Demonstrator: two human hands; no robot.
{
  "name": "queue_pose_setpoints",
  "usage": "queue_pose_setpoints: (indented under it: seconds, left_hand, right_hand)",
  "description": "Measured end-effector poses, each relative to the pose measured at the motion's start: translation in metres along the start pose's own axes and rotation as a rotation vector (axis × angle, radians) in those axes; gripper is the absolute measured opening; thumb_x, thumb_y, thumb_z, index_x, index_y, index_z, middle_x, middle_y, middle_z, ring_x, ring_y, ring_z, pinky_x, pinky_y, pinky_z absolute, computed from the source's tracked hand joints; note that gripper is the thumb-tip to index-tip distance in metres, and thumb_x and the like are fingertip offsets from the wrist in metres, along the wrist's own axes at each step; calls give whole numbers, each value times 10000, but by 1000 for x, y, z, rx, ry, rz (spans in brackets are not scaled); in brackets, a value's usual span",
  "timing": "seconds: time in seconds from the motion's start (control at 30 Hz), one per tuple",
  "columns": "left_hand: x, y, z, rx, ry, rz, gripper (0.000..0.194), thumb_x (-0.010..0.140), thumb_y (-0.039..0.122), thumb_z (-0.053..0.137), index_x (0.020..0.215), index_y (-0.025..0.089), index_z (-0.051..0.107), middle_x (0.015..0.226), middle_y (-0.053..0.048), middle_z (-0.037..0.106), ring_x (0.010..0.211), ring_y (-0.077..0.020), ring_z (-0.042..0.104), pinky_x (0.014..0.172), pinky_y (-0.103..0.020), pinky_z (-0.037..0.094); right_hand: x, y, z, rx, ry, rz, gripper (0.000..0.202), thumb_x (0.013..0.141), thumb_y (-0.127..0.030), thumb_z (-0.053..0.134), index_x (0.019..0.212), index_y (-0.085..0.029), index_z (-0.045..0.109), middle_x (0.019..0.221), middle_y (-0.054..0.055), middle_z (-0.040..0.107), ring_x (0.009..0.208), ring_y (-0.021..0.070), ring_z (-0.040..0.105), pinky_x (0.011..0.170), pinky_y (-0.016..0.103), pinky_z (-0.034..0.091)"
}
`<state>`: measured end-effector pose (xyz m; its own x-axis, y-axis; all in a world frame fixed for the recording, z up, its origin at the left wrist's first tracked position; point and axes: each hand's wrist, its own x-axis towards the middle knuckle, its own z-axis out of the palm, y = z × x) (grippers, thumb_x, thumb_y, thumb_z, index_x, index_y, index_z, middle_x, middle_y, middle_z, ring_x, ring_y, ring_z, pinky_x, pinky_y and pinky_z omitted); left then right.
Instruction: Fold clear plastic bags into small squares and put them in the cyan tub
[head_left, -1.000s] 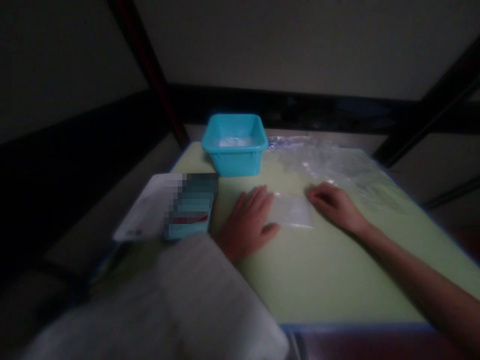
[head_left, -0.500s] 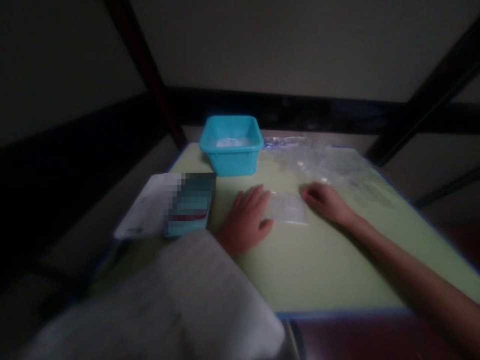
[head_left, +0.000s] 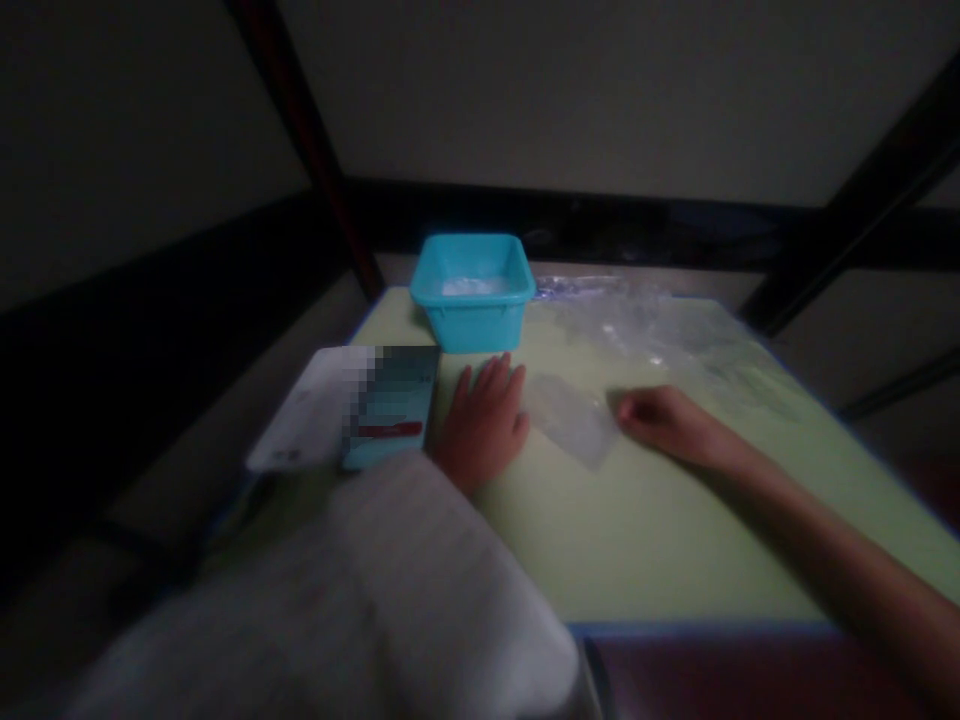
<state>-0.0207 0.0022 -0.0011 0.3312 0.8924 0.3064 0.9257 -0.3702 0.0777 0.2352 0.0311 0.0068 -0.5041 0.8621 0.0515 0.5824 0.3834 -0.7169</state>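
A small clear plastic bag (head_left: 571,418) lies turned at a slant on the yellow-green table (head_left: 660,560). My left hand (head_left: 484,425) rests flat just left of the bag, fingers stretched out and holding nothing. At the bag's right corner, the curled fingers of my right hand (head_left: 656,422) are closed in a pinch. The exact grip is blurred. Beyond my left hand stands a turquoise plastic basket (head_left: 476,325) with some whitish, see-through material inside.
Crumpled clear plastic sheeting (head_left: 660,330) spreads over the back right of the table. To the left are a teal box or booklet (head_left: 397,400), partly pixelated, with a red pen-like item (head_left: 394,430) on it, and a white sheet (head_left: 307,415).
The bag has turned from square-on to slanted, and its right corner has shifted slightly right with my right hand. My left hand has drawn slightly away from it. The view has shifted slightly.
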Motion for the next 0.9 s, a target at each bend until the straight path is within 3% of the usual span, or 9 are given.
queue_pose_setpoints:
  seconds: [0.2, 0.37, 0.47, 0.53, 0.63, 0.77, 0.9]
  left_hand:
    - [1, -4, 1, -68, 42, 30, 433, 853, 153, 452, 1281, 89, 435, 1430, -195, 382, 1351, -307, 324, 1112, -518, 251]
    - [-5, 13, -1, -349, 11, 331, 459, 873, 170, 426, 1327, 120, 392, 1478, -128, 333, 1395, -193, 246, 1136, -384, 281]
    - [-11, 25, -5, -382, -102, 556, 499, 874, 206, 456, 1359, 128, 367, 1493, -104, 318, 1407, -189, 214, 1156, -385, 231]
    - [-15, 30, -7, -367, -184, 635, 525, 885, 260, 471, 1379, 126, 353, 1499, -98, 307, 1406, -204, 216, 1163, -386, 201]
    - [-18, 31, -7, -348, -261, 645, 554, 904, 353, 468, 1395, 131, 339, 1506, -99, 288, 1403, -221, 227, 1160, -405, 190]
    - [-20, 29, -4, -358, -276, 610, 567, 916, 402, 446, 1401, 130, 332, 1499, -99, 306, 1403, -221, 225, 1159, -414, 183]
    - [-21, 30, -3, -355, -272, 598, 577, 919, 411, 438, 1409, 130, 320, 1505, -90, 294, 1407, -215, 212, 1163, -404, 167]
  right_hand:
    - [-2, -4, -1, -3, -48, 6, 157, 756, -314, 533, 658, -191, 540, 598, -4, 531, 540, 136, 473, 507, 264, 383]
    - [-3, 3, -4, -23, -17, -50, 110, 788, -280, 538, 726, -189, 538, 646, 0, 553, 572, 135, 485, 545, 261, 409]
    - [-6, -1, -10, -88, 31, -74, 141, 827, -296, 520, 753, -179, 551, 664, 12, 576, 578, 140, 511, 535, 254, 413]
    - [-8, -7, -15, -157, 63, -123, 178, 856, -303, 506, 758, -171, 575, 684, 26, 597, 595, 147, 539, 542, 254, 419]
    - [-11, -16, -23, -252, 62, -294, 216, 892, -289, 495, 767, -162, 617, 721, 43, 614, 634, 147, 571, 578, 254, 429]
    - [-14, -13, -28, -430, 8, -533, 264, 940, -260, 456, 810, -140, 652, 746, 62, 607, 672, 144, 570, 615, 264, 417]
    - [-14, -4, -24, -646, 6, -651, 274, 952, -259, 447, 844, -130, 663, 744, 61, 604, 676, 154, 550, 652, 296, 395]
